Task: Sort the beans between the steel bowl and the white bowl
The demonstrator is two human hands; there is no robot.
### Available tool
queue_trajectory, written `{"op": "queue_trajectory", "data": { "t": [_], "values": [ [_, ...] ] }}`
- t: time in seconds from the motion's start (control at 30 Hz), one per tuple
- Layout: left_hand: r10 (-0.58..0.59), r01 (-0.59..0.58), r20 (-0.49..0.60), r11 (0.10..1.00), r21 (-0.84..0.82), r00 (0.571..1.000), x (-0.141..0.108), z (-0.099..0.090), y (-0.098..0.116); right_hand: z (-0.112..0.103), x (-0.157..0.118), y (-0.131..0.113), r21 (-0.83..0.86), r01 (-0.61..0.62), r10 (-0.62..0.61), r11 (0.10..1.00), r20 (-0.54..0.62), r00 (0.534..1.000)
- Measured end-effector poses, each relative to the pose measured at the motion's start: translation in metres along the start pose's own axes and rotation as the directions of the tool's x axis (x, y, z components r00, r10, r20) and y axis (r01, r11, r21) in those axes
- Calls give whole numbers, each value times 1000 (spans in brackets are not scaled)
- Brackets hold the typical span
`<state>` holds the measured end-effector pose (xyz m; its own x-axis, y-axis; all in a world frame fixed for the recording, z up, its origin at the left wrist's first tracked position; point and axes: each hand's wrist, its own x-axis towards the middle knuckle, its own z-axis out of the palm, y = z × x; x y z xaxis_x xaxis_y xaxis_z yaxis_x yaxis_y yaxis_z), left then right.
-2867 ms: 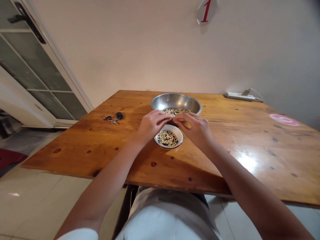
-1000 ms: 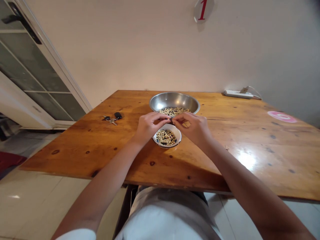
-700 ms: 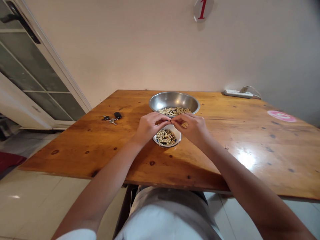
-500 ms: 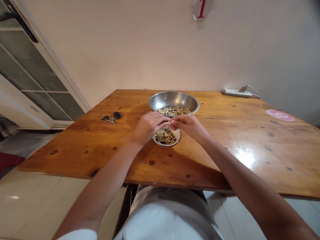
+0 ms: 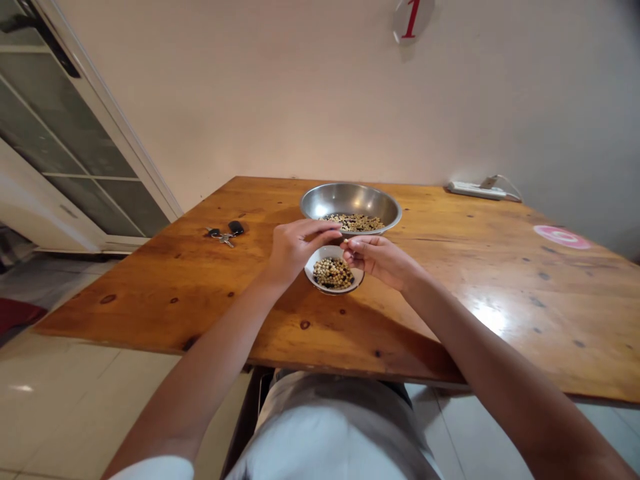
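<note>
A small bowl (image 5: 311, 283) with a white inside and a dark rim holds pale yellow beans mixed with black ones. Behind it stands a wide steel basin (image 5: 350, 193), its bottom covered with pale and dark beans. Over the gap between the two, my left hand (image 5: 295, 245) is stretched out, thumb and fingers slightly apart, with nothing visible between them. My right hand (image 5: 383, 259) is closed above the bowl's right side, pinching what looks like a single pale bean (image 5: 346, 243) between thumb and forefinger.
Keys with a black fob (image 5: 235, 228) lie on the wooden table (image 5: 200, 280) to the left. At the back right a white power strip (image 5: 475, 191) has a plug and cable. A round pink sticker (image 5: 561, 237) is on the right of the tabletop, and a wall stands behind.
My hands, fingertips together half a second ago, have come apart. The right hand has turned and lowered slightly with the bean in its pinch, leaving more of the small bowl in sight.
</note>
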<state>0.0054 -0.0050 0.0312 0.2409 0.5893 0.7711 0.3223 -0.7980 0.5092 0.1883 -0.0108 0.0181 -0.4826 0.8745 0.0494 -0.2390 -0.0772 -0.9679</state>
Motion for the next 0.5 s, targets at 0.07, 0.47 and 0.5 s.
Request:
{"op": "queue_trajectory", "data": {
  "t": [0.07,0.47,0.5],
  "values": [
    [-128,124,-37,986,-109,991,1,2,0,0,0,0,40,2,-3,999,12,1000],
    [-194,223,163,957,-183,967,1,4,2,5,0,3,-62,46,-50,997,-58,997],
    [-186,213,165,964,-161,968,1,3,4,5,0,2,-90,49,-54,995,-58,997]
  ]
}}
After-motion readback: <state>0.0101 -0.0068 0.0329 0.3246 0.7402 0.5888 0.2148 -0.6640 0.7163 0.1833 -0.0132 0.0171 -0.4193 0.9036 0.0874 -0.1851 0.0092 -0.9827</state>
